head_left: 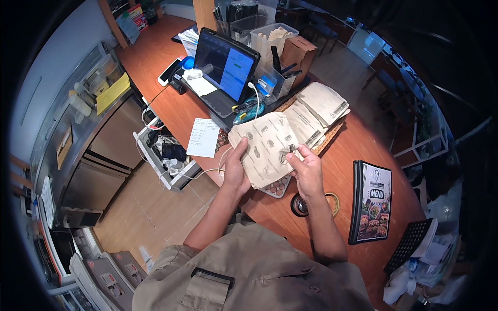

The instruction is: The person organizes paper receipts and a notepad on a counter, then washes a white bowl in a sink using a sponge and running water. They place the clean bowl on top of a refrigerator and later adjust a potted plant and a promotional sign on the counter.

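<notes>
Both my hands hold a stack of light brown square papers (pixel 271 147), printed all over with small dark drawings, above the counter's edge. My left hand (pixel 237 170) grips its left side, thumb on top. At the right corner, my right hand (pixel 308 171) pinches the paper between thumb and fingers. Just beyond the stack is a wicker basket (pixel 336 133) filled with more folded brown papers (pixel 322 103). Partly covered by the held stack lies a tray with round shapes (pixel 279 187). Whether the held papers are single sheets or pouches, I cannot tell.
A tablet (pixel 224 63) stands on the wooden counter (pixel 332 199), with a handwritten slip (pixel 203 137) nearby. Plastic bins (pixel 272 39) are behind it. A menu (pixel 372 202) lies at right. To the left, an open drawer (pixel 171 179) juts out, with cables trailing.
</notes>
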A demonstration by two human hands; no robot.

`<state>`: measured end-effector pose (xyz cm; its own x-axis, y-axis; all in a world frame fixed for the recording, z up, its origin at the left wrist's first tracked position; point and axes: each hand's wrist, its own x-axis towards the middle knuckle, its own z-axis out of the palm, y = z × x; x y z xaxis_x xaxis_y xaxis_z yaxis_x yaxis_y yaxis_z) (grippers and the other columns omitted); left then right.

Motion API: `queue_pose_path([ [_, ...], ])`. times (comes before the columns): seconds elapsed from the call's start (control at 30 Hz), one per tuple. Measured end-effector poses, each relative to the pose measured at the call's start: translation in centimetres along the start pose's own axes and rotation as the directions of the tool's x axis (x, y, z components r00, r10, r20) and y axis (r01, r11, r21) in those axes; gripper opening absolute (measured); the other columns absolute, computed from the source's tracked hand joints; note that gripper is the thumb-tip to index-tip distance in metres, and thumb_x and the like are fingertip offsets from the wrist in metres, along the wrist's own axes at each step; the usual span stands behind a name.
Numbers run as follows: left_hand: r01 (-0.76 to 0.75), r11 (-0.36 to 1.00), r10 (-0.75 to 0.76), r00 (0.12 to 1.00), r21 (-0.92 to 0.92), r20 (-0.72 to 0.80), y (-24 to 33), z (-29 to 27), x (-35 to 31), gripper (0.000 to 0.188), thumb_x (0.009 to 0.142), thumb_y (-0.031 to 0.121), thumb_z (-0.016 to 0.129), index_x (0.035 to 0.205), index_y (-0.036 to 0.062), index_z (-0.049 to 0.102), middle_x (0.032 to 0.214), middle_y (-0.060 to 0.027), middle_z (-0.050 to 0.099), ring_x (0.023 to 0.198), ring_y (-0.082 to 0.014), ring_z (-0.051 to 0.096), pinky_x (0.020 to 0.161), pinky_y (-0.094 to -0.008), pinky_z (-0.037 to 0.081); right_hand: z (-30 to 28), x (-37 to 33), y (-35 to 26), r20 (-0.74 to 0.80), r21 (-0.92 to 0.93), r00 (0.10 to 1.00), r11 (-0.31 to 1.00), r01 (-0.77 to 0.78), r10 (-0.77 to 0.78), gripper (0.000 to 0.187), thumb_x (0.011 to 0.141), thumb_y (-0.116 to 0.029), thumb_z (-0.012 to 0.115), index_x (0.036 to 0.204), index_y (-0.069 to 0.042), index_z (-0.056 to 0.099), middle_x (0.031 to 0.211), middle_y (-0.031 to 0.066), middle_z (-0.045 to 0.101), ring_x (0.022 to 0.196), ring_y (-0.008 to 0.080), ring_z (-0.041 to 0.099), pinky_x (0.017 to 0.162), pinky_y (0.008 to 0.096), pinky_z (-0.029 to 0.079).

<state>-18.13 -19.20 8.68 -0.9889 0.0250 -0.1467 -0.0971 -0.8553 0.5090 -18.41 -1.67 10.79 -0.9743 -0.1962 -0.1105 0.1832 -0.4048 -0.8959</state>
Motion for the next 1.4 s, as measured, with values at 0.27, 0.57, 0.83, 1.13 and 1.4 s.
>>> queue_pose_path([
  [0.27, 0.019, 1.000, -0.018, 0.999, -0.020, 0.038, -0.6, 0.4, 0.0, 0.044, 0.100, 0.008, 0.053, 0.140, -0.0057, 0.041, 0.130, -0.0220, 0.060, 0.110, -0.0323, 0.068, 0.090, -0.0442, 0.060, -2.0, 0.3, 0.7, -0.144, -0.420, 0.915, 0.861, 0.288, -0.377, 0.059, 0.101, -0.017, 0.058, 0.149, 0.006, 0.034, 0.143, 0.0204, 0.049, 0.126, 0.0184, 0.050, 0.106, 0.0373, 0.042],
  [0.57, 0.157, 0.972, -0.190, 0.962, 0.174, 0.197, -2.8, 3.5, 2.7, 0.045, 0.096, 0.009, 0.060, 0.137, -0.0024, 0.046, 0.126, -0.0177, 0.063, 0.110, -0.0261, 0.068, 0.093, -0.0403, 0.059, -4.9, 0.5, -2.1, 0.019, -0.039, 0.985, 0.984, 0.175, -0.174, 0.058, 0.095, -0.002, 0.063, 0.146, 0.003, 0.037, 0.131, 0.0137, 0.061, 0.118, 0.0172, 0.059, 0.102, 0.0313, 0.046],
  [0.83, -0.201, 0.922, 0.152, 0.974, 0.330, 0.170, -2.2, 8.1, 9.0, 0.061, 0.092, -0.004, 0.059, 0.147, 0.0048, 0.035, 0.120, -0.0139, 0.064, 0.109, -0.0215, 0.066, 0.090, -0.0356, 0.057, -9.9, 6.0, -6.8, -0.055, -0.218, 0.929, 0.913, 0.346, -0.366, 0.053, 0.092, 0.002, 0.064, 0.141, 0.001, 0.044, 0.098, 0.0089, 0.071, 0.090, 0.0100, 0.066, 0.082, 0.0247, 0.052],
  [1.13, -0.361, -0.155, 0.052, 0.926, 0.920, 0.373, 0.0, 6.2, 12.5, 0.050, 0.083, 0.008, 0.068, 0.131, -0.0020, 0.057, 0.095, -0.0218, 0.071, 0.089, -0.0281, 0.070, 0.079, -0.0370, 0.055, -14.3, 11.1, -4.4, -0.163, -0.746, 0.945, 0.662, 0.070, -0.284, 0.032, 0.082, -0.008, 0.075, 0.111, -0.004, 0.063, 0.088, 0.0129, 0.072, 0.080, 0.0177, 0.069, 0.074, 0.0334, 0.052],
  [1.4, -0.597, -0.462, -0.122, 0.775, 0.656, 0.620, -4.1, 8.1, 12.1, 0.045, 0.083, 0.012, 0.066, 0.125, -0.0025, 0.060, 0.125, -0.0277, 0.061, 0.123, -0.0436, 0.055, 0.103, -0.0497, 0.046, -13.9, 11.5, -3.1, -0.188, -0.812, 0.905, 0.579, 0.075, -0.381, 0.023, 0.082, -0.009, 0.076, 0.098, -0.003, 0.059, 0.081, 0.0107, 0.069, 0.075, 0.0188, 0.066, 0.068, 0.0352, 0.051],
])
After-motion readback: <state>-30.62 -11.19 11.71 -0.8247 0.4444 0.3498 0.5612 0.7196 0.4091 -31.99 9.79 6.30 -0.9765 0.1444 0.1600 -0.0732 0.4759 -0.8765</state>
